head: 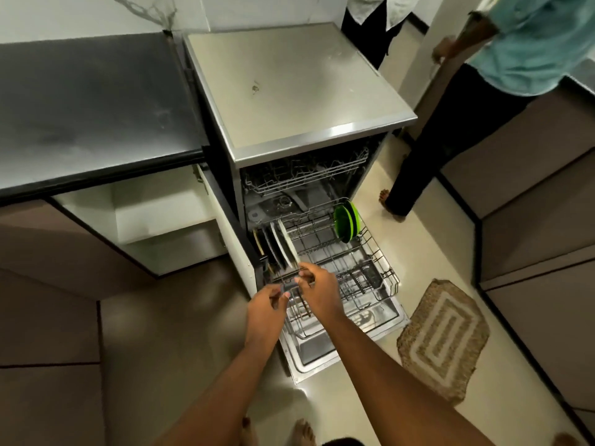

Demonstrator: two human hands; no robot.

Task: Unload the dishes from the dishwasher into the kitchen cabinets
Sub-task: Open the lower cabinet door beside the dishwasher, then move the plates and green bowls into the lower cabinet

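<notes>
Pale kitchen floor; my left hand (269,305) and right hand (317,286) grip the lower rack (370,252) handle: pull level so the plates (285,244) don't rattle.

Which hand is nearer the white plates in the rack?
Right hand: it is just below the white plates, almost touching them. The left hand is lower, farther away.

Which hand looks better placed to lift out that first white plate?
Probably the right hand: its fingers already sit at the lower rack's front rim, just below the white plate. The left hand is lower and farther from the plates, pinching the rack's front edge.
</notes>
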